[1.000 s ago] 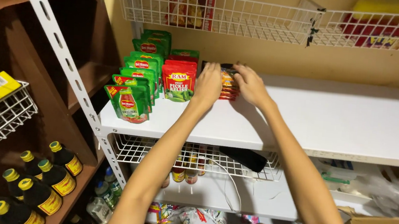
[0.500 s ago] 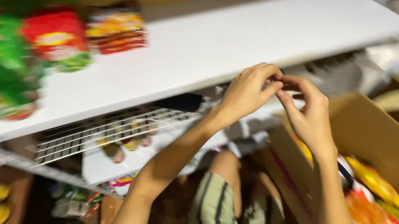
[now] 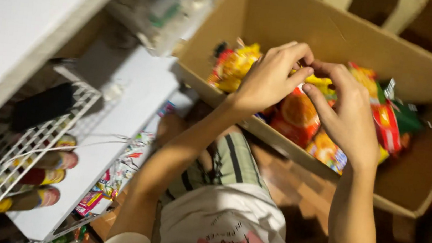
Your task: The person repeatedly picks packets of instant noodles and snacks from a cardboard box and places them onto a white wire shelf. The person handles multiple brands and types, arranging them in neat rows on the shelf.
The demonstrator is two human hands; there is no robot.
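Observation:
My left hand and my right hand hover close together over an open cardboard box. Their fingertips nearly touch above the contents. Neither hand visibly holds anything; the fingers are curled and pinched. The box is full of colourful snack packets in red, orange, yellow and green. Both forearms reach up from the bottom of the head view.
A white shelf runs along the left. Under it a white wire basket holds several bottles lying on their sides and a dark object. A lower white shelf carries loose packets. My knees and striped shorts are below.
My hands have left the packets on the white shelf and swung right and down to the cardboard box. The view has turned with them from the shelf to the box.

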